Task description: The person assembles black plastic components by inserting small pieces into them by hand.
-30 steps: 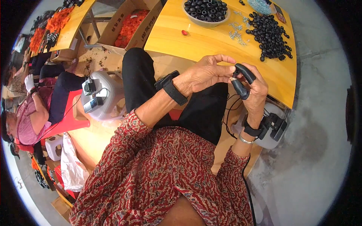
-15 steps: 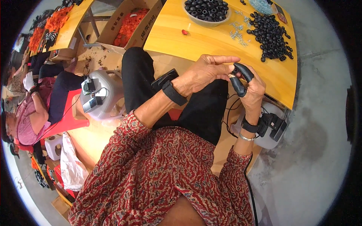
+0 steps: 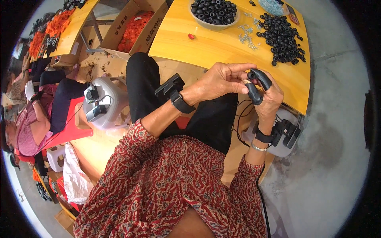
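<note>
A: Where are the hands?
B: Right of centre in the frame, above the lap and close to the desk (image 3: 174, 43). The left hand (image 3: 220, 81) reaches across to the right hand (image 3: 271, 95).
A: And what are they working with?
B: Two black finger sleeves, one (image 3: 262, 78) over the right forefinger, the other (image 3: 254, 94) over the right thumb. The left thumb touches the thumb sleeve, and the left forefinger stretches out above.
A: Is either grip clamped on something?
B: I can't tell for either. A small dark round part (image 3: 251, 74) shows at the fingertips, but the fingers crowd it.
A: What lies on the desk?
B: At the top of the frame, a bowl (image 3: 218, 27) of black ring-shaped beads (image 3: 214, 11). Upper right, a loose pile of black beads (image 3: 281, 41), with small clear pieces (image 3: 247, 39) just left of it. A red piece (image 3: 191, 36) lies below the bowl, toward the left.
</note>
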Action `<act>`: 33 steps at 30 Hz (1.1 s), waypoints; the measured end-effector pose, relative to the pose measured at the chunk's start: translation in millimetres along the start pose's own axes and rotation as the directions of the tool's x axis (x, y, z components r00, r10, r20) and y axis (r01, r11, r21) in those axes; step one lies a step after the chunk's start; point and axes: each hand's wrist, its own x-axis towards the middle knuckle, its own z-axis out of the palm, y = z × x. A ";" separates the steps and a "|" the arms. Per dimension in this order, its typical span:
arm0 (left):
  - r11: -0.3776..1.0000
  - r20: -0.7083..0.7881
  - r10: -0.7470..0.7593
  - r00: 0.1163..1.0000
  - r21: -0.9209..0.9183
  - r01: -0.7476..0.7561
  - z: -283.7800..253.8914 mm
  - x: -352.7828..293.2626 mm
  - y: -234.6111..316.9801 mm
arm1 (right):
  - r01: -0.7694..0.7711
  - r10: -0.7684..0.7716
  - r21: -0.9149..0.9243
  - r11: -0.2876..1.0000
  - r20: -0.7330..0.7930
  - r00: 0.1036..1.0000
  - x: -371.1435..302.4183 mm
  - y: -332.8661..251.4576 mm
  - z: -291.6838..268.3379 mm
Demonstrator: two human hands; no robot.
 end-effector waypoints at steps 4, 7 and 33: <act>0.995 0.010 -0.007 1.000 0.098 0.006 3.4 -2.4 3.3 | 0.028 -0.028 -0.028 0.999 0.007 1.000 -0.6 -5.9 -6.4; 0.995 0.016 0.009 1.000 0.104 -0.011 6.0 -3.4 6.7 | 0.067 -0.067 -0.064 0.996 0.000 0.998 -1.3 -8.1 -9.5; 1.000 0.041 0.017 0.999 0.006 -0.018 8.3 -17.1 13.7 | 0.149 -0.150 -0.057 0.987 -0.008 0.989 -6.7 -26.6 -6.0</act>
